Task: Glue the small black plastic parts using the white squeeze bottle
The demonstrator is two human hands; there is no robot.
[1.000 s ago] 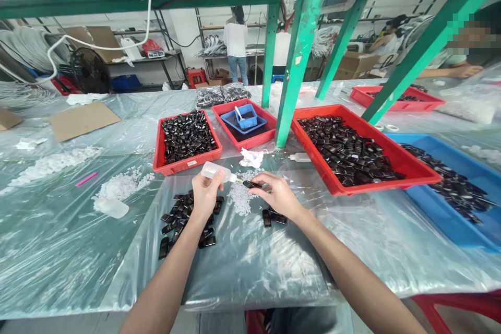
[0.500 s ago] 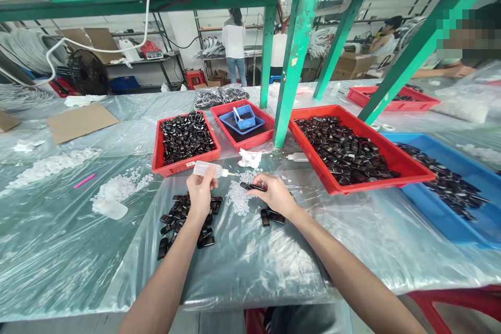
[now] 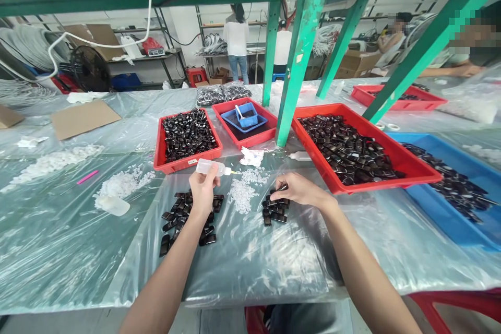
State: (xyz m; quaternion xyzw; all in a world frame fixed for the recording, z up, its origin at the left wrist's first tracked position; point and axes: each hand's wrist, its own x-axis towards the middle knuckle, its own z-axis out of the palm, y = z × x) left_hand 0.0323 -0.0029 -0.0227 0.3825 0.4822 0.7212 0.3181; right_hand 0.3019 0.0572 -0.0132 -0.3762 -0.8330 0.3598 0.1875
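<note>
My left hand (image 3: 202, 188) is closed around a clear squeeze bottle (image 3: 211, 167), whose thin needle tip points right over a heap of small white translucent pieces (image 3: 241, 193). Below that hand lies a spread of glossy black plastic casings (image 3: 176, 214), partly covered by my wrist. My right hand (image 3: 297, 188) is over a smaller group of black casings (image 3: 274, 214), pinching a black casing (image 3: 282, 188) between thumb and fingers. Its fingers hide part of that piece.
Red trays of black casings (image 3: 188, 163) (image 3: 340, 188) stand behind my hands, with a blue tray (image 3: 450, 224) at right. A green post (image 3: 301, 57) rises between trays. A second bottle (image 3: 300, 156), crumpled tissue (image 3: 251, 156) and pink-handled tool (image 3: 87, 177) lie on the plastic sheet.
My right hand has moved right, from beside the needle tip to the smaller group, carrying a black casing. The left hand still holds the bottle in nearly the same place.
</note>
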